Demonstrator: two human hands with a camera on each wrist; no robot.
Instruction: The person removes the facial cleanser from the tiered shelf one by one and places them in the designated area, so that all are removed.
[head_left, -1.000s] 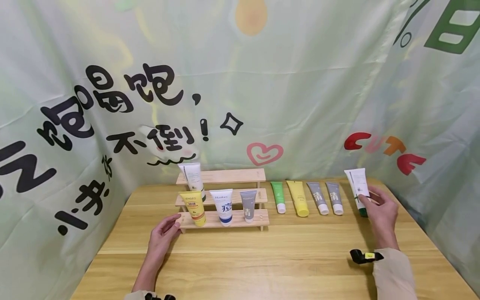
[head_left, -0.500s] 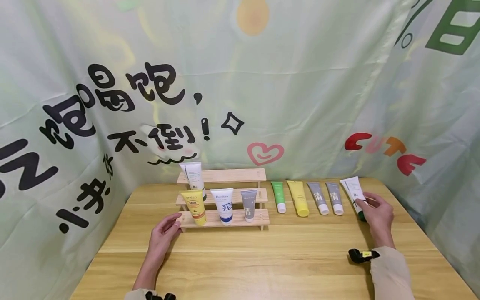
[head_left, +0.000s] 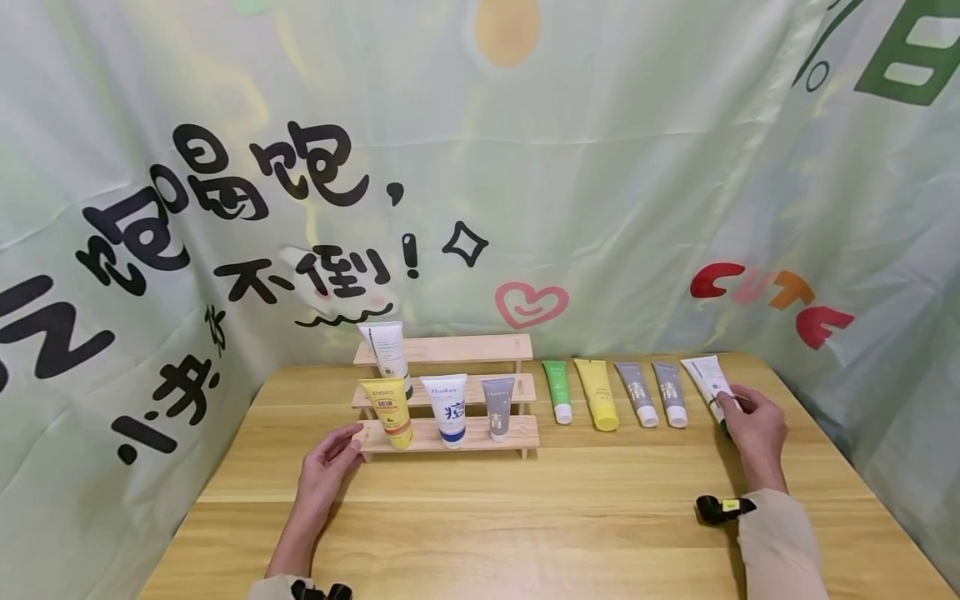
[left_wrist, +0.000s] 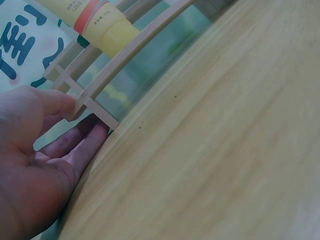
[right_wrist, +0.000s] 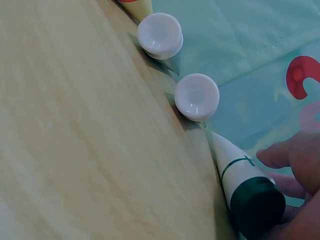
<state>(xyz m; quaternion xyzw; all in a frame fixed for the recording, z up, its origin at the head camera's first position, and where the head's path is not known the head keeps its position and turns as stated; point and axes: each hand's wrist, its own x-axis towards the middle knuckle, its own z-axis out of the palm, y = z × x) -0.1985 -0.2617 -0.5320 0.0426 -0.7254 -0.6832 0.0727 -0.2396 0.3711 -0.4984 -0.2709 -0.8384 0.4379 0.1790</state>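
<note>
My left hand (head_left: 327, 467) pinches the left end of a three-step wooden display rack (head_left: 442, 435); in the left wrist view its thumb meets the lowest step's end and other fingers reach beside the leg. At the far right, a white squeeze tube (head_left: 705, 377) with a dark green cap (right_wrist: 257, 205) lies on the table. My right hand (head_left: 757, 427) curls around that tube near the cap, partly hiding it. On the lowest step stand a yellow tube (head_left: 390, 414), a white and blue tube (head_left: 448, 408) and a grey tube (head_left: 498, 408). Another white tube (head_left: 386, 346) stands behind.
Right of the rack lie a green tube (head_left: 557, 390), a yellow tube (head_left: 597, 392) and two grey tubes, one (head_left: 636, 393) left of the other (head_left: 669, 393), in a row. A printed curtain (head_left: 615, 208) hangs behind the wooden table (head_left: 570, 517).
The white tube in my right hand has gone from leaning up to lying on the table, a little to the left. My left hand stays at the rack.
</note>
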